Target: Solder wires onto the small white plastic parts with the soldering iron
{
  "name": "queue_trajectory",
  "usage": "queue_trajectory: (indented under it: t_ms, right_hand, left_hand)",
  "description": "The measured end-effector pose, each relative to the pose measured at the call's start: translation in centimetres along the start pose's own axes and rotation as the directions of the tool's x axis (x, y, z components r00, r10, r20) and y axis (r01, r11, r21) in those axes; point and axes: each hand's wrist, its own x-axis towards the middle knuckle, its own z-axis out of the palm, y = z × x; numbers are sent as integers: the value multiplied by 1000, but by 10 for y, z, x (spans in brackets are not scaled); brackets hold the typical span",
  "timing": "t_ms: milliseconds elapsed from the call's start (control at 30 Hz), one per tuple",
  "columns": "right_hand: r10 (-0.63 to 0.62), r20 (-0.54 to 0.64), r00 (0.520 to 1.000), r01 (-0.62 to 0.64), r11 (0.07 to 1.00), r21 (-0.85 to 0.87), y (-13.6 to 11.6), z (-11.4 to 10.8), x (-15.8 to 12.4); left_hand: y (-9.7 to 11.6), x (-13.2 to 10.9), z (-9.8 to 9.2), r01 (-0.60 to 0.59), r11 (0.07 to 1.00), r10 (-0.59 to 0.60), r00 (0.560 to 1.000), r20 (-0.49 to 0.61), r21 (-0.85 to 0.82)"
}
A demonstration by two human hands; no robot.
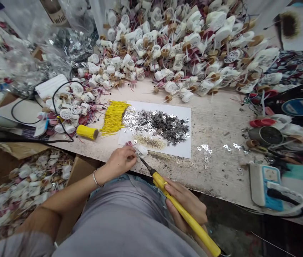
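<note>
My left hand (120,160) pinches a small white round part (142,151) at the near edge of the white sheet (183,150). My right hand (187,205) is wrapped round the yellow handle of a soldering iron (183,210), whose dark tip touches the white part. On the sheet lie a heap of small silver metal pieces (159,125) and a patch of tiny brass-coloured bits (151,142). A bundle of yellow wires (114,116) fans out at the sheet's left edge.
A big pile of white and brown parts (183,39) covers the back of the wooden bench (215,107). A power strip (265,184) lies near right, a metal tin (266,135) behind it. Boxes of white parts (30,185) stand lower left, plastic bags (68,39) at back left.
</note>
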Motion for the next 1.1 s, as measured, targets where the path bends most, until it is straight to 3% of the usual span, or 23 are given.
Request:
queue_trajectory:
  t_ms: [400,500,600,633,700,767,867,967,1100]
  right_hand:
    - [-46,150,988,58,995,-77,-10,-12,9]
    - [-20,33,999,20,1000,-13,-8,-7,12]
    - [31,-207,978,-26,999,24,4,15,19]
    - [43,-236,971,-36,999,31,10,25,23]
    - [79,-214,974,-72,996,43,24,47,33]
    - [47,-239,970,-38,998,40,37,66,42]
    - [-19,-164,986,23,999,26,49,83,50]
    - [-1,-205,979,6,1000,26,47,84,49]
    - [44,-253,967,-43,999,12,41,73,49]
  left_hand:
    - [1,6,-1,49,999,-47,997,66,-21]
    - [4,6,-2,69,997,-67,995,77,-24]
    - [6,7,-3,85,996,-84,993,86,-13]
    - [6,7,-4,85,996,-85,992,90,-6]
    - [6,7,-4,88,996,-89,991,104,9]
    - [6,7,-6,102,995,-104,987,124,23]
    - [8,5,-8,157,987,-160,978,131,34]
    - [15,2,-10,167,983,-174,979,103,75]
    - [24,-8,-21,62,991,-78,988,135,120]
